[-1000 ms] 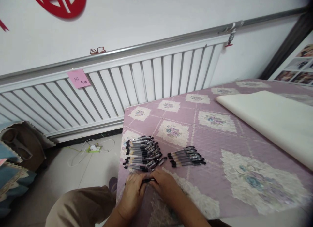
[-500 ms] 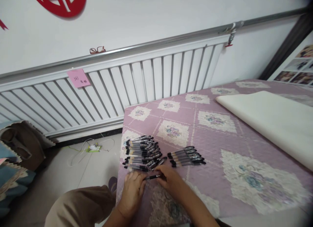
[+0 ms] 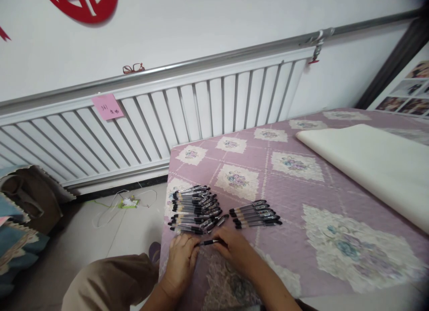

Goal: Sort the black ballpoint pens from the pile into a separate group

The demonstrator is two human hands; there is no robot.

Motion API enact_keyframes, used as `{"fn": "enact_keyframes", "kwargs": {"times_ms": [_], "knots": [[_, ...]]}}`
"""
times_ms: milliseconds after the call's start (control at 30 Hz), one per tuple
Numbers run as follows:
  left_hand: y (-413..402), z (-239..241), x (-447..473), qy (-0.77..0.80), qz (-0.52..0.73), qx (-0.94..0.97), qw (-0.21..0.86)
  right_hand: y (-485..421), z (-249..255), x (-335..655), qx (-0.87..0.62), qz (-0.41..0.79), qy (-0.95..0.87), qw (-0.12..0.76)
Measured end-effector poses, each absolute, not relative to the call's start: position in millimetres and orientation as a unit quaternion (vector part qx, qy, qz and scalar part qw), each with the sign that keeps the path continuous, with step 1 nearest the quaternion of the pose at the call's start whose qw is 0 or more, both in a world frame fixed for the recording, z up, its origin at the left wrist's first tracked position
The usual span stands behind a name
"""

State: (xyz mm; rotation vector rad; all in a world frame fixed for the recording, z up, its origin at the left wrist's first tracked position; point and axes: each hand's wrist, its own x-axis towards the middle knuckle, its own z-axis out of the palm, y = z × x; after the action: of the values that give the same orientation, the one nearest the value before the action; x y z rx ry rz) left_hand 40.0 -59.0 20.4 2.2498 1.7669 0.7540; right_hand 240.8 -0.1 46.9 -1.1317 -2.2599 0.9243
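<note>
My left hand [image 3: 181,259] and right hand [image 3: 234,248] pinch one black pen [image 3: 208,242] between them, fingers curled close on its two ends, low over the purple tablecloth [image 3: 288,186]. Just beyond my knuckles lies the big pile of pens [image 3: 194,209]; a smaller row of pens [image 3: 256,214] sits beside it, right. A white folded sheet [image 3: 375,168] lies well apart.

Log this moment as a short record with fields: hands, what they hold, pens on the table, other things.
left hand: on the pen's left end
right hand: grips the pen's right end
held pen: black, level, between both hands
large pen pile: behind the hands, left
small pen row: right of the pile, apart from it
tablecloth: purple, floral patches
white roll: far right of the table
radiator: on the wall, pink note stuck on
</note>
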Motion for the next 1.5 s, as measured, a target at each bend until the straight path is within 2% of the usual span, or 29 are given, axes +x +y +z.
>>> {"fn": "enact_keyframes", "kwargs": {"times_ms": [1000,1500], "knots": [[-58.3,20.7,39.9,0.597,0.264,0.751,0.101,-0.3,44.3,238.7,-0.411,0.315,-0.823,0.235],[-57.9,21.3,39.1,0.594,0.262,0.751,0.119,2.0,42.2,237.2,-0.418,0.305,-0.829,0.211]]}}
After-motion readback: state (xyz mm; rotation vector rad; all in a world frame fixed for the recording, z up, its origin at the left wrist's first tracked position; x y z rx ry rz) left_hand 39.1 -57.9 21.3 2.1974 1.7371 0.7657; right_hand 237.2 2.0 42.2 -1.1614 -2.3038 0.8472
